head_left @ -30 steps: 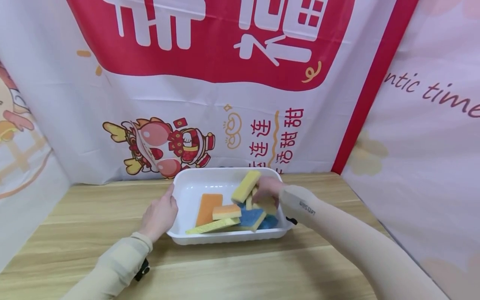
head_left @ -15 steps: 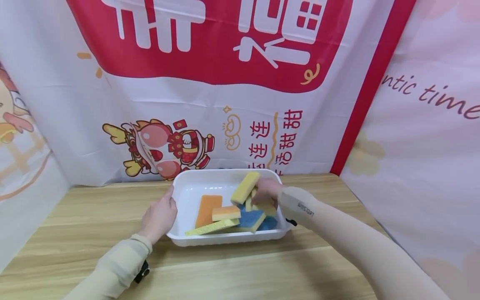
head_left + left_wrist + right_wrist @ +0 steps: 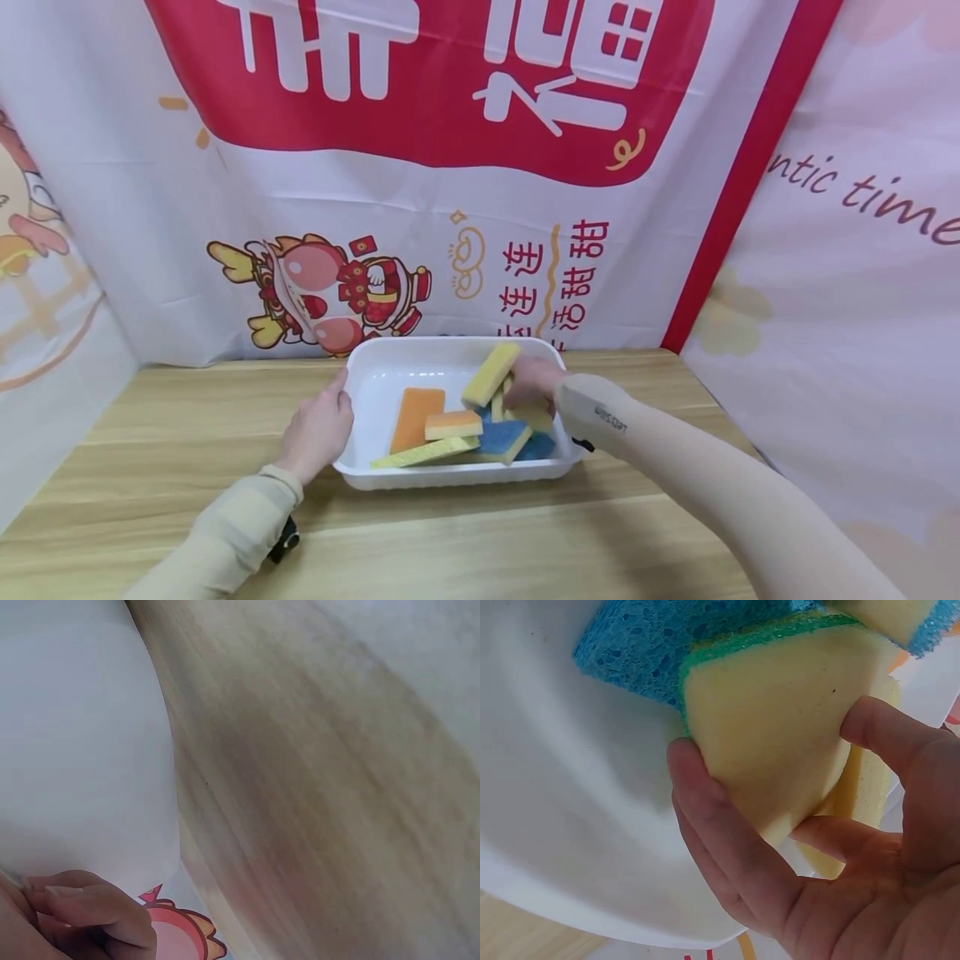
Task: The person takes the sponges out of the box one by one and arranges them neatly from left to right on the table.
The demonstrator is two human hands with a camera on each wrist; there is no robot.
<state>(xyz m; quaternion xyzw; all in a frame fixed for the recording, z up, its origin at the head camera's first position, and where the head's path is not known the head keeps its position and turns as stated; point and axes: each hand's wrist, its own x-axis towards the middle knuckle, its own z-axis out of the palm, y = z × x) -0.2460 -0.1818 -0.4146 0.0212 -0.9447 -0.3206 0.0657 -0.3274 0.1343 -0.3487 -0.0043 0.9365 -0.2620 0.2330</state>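
**Right hand (image 3: 536, 382) pinching a green-edged sponge (image 3: 776, 720) over a white tray (image 3: 457, 479)**

In the head view, the glossy, round-cornered tray is sitting on a wood-grain table (image 3: 420, 550), its long axis running left to right. The left hand (image 3: 318, 429) is gripping its left rim. The right hand is reaching into the right part, mostly hiding the green-edged sponge. On the tray's floor a flat orange sheet (image 3: 415, 417) is lying with its long axis near to far. Right of it, an orange-topped block (image 3: 453, 425) is pointing left to right, and a thin yellow strip (image 3: 423, 452) is slanting along the near side. A blue-topped sponge (image 3: 502, 435) and a blue sponge (image 3: 537, 447) are lying near right. A yellow block (image 3: 491, 375) is slanting from near left to far right, just beside the right hand.

In the left wrist view, the tray's smooth wall is filling the left, with the left hand's fingers curling at its rim.

In the right wrist view, the right hand's digits are spreading around the green-edged sponge, touching opposite edges. Its smooth, pale foam face is showing; its rough green layer is facing the coarse-pored blue sponge. Which side is longer cannot be told.
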